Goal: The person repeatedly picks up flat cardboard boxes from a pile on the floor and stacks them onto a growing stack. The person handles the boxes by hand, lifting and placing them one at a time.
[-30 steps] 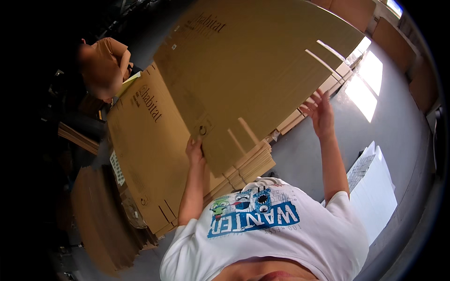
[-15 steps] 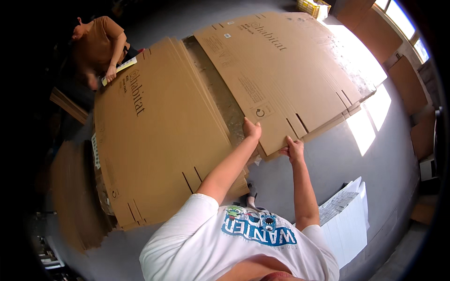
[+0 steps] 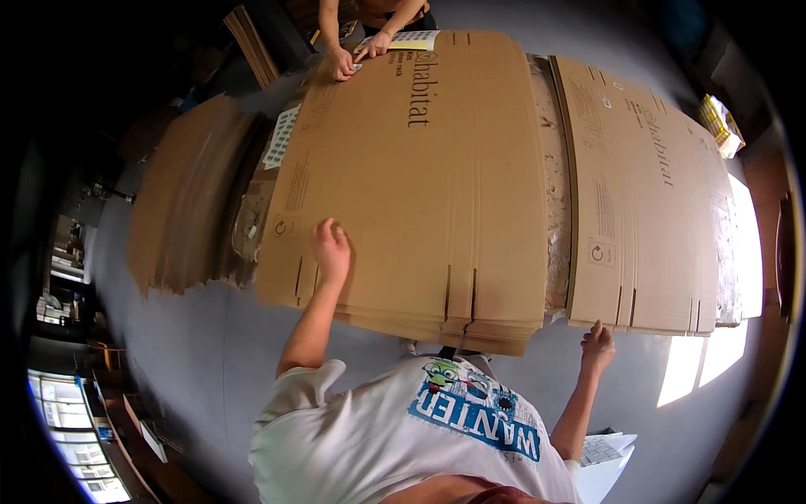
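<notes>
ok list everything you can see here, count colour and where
middle cardboard stack: one stack of flat sheets, brown, centre, in front of the person
right cardboard stack: one, brown, right of the middle stack, a gap between them
left cardboard pile: one, brown, left, partly in shadow
label sheet: one, pale yellow and white, far end of the middle stack
co-worker's hands: two, at the far end of the middle stack beside the label sheet
floor: grey, all around the stacks
left hand: flat on the top sheet of the middle stack, near its front edge
right hand: at the front edge of the right cardboard stack
</notes>
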### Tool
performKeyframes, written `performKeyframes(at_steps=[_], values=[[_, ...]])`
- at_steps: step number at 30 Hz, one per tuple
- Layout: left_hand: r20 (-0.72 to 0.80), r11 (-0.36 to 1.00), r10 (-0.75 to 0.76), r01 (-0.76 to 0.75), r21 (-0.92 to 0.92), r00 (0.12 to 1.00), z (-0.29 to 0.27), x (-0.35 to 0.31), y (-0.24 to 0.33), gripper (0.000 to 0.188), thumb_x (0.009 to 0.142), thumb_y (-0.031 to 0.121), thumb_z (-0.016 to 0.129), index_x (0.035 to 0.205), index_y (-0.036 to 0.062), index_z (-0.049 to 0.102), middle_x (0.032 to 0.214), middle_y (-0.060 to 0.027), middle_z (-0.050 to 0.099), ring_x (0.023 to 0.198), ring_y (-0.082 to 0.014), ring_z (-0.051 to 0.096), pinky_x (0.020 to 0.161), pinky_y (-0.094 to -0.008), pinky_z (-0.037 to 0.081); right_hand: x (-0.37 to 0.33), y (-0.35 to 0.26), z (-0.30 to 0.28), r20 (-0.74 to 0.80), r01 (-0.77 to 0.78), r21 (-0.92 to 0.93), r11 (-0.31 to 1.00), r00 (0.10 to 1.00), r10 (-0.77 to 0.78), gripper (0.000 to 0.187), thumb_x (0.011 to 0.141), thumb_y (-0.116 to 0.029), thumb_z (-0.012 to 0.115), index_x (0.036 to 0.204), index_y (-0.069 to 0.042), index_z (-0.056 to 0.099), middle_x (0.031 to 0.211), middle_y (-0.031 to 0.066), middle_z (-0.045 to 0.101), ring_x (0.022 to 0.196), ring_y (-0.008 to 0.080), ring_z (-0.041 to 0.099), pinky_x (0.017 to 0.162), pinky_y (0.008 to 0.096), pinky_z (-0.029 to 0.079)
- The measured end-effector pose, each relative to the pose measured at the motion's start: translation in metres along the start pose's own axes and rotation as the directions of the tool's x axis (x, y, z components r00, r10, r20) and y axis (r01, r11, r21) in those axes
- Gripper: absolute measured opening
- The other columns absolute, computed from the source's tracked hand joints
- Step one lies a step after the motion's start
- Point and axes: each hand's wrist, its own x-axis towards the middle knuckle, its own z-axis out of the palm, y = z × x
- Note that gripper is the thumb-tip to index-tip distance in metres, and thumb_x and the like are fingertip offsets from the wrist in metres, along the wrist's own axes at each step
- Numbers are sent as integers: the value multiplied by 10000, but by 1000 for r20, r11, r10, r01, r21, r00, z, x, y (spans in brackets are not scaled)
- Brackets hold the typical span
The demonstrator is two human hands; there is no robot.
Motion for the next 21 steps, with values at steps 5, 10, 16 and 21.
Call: performKeyframes(at_steps=[5,10,16,21], values=[[-106,759,-339,338,556,935,-58,-8,-137,480,815,258,628,1165,-35,480,1146,-193,516,1054,-362,503,864,-453,427,-94,-85,76,166,482,-327,812,876,-453,391,881,-299,573,1147,-13,556,1092,193,575,997,337,575,821,418,467],[-199,768,-168,255,587,966,-60,-32,-171,558,792,331,645,1187,-24,471,1194,-180,514,1063,-344,498,855,-450,427,-112,-108,103,158,355,-490,796,934,-319,476,846,-338,595,1131,38,539,1197,264,485,1092,383,500,901,428,432],[-195,755,-367,414,508,910,-79,-18,-155,543,782,356,645,1184,22,498,1192,-160,519,1018,-328,506,797,-450,426,-84,-139,80,211,315,-464,828,947,-242,339,839,-299,596,922,25,646,838,148,655,752,363,627,716,421,491],[-163,743,-378,404,534,911,-84,-19,-156,497,808,374,621,1178,58,521,1171,-130,525,982,-315,517,764,-435,426,-66,-94,59,601,-414,670,616,790,-123,426,943,-368,461,1139,-4,565,1041,138,653,899,302,647,783,433,544]])
